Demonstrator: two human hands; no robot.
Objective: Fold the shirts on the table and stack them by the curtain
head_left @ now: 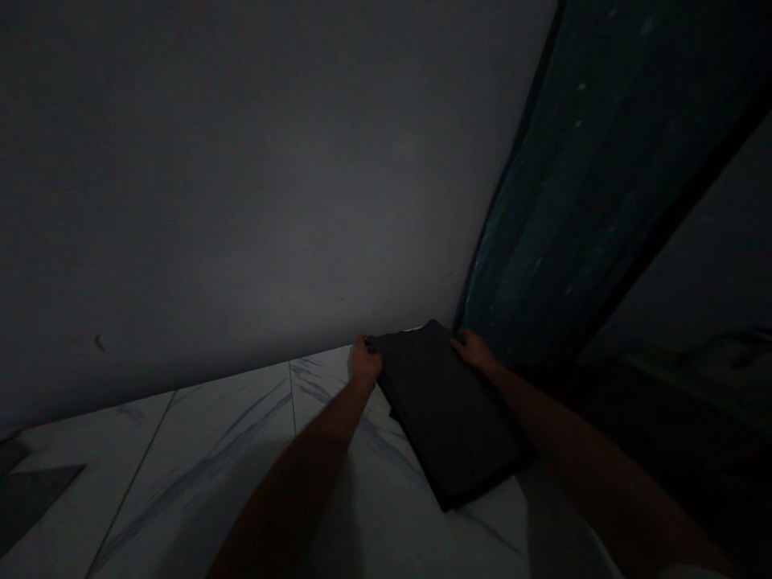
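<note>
A dark, flat rectangular bundle (449, 410), which looks like folded cloth, lies at a slant over the pale tiles near the wall. My left hand (366, 362) is closed on its far left corner, thumb on top. At the far right corner, my right hand (474, 351) pinches the edge with curled fingers. A small dark flap sticks out from under the bundle's left side. Dim light hides the finer detail of the material and the fingers beneath it.
Behind the bundle rises a plain grey wall (271, 177). A dark green curtain (594, 169) hangs to the right. White marbled tiles (223, 450) spread to the left, with a grey flat piece (36, 498) at the far left. The lower right is in deep shadow.
</note>
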